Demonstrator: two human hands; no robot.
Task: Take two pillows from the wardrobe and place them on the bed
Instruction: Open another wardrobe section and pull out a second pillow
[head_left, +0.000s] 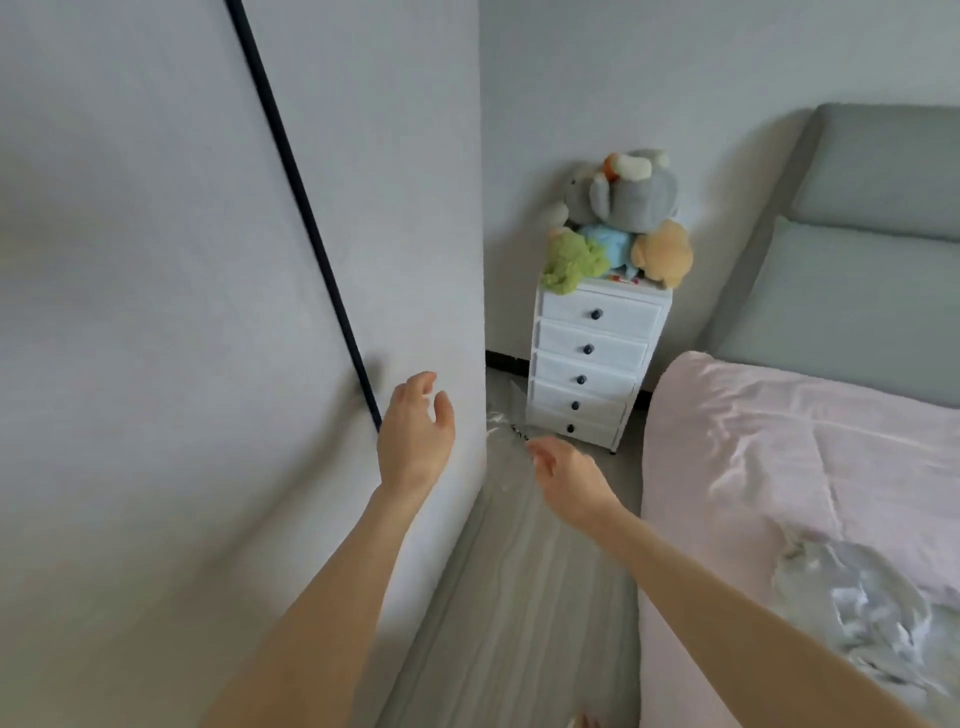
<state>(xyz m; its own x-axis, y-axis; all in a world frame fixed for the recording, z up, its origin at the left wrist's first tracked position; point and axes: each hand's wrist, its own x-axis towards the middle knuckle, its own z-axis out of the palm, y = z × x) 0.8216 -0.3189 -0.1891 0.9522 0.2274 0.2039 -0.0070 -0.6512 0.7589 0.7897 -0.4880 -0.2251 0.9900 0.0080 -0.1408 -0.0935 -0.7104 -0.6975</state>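
Observation:
The white wardrobe (182, 312) fills the left side, its door closed, with a long black bar handle (306, 218) running down it. My left hand (415, 431) is raised in front of the door, just right of the handle's lower end, fingers loosely curled and holding nothing. My right hand (563, 475) hovers over the floor beside the wardrobe's corner, also empty with relaxed fingers. The bed (779, 467) lies at the right under a pink cover. No pillows are in view.
A white chest of drawers (592, 364) stands in the corner with several plush toys (618, 218) piled on top. A grey padded headboard (857, 249) backs the bed. A crumpled grey fabric (862, 613) lies on the bed. A narrow strip of wooden floor (530, 597) runs between wardrobe and bed.

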